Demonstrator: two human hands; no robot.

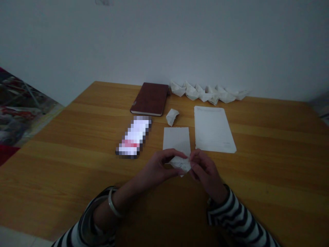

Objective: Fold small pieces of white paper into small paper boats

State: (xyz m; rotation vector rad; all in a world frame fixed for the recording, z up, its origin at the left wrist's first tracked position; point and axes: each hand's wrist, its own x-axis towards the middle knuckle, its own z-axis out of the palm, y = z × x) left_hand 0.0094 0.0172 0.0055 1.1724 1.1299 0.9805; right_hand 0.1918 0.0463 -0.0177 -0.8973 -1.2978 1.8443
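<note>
A small folded piece of white paper [180, 164] is held up between my two hands, above the near part of the table. My left hand [164, 166] grips it from the left, thumb below and fingers above. The fingertips of my right hand [203, 168] pinch its right edge. Just behind lies a lined paper sheet [177, 139], its near edge hidden by my hands and the folded paper. Farther back rests a small folded paper piece [172, 117].
A stack of lined paper [214, 128] lies to the right. Several folded paper shapes [191, 91] stand in a row along the wall. A brown notebook [151, 98] and a phone [135, 136] with a lit, blurred screen are on the left of the wooden table [77, 137].
</note>
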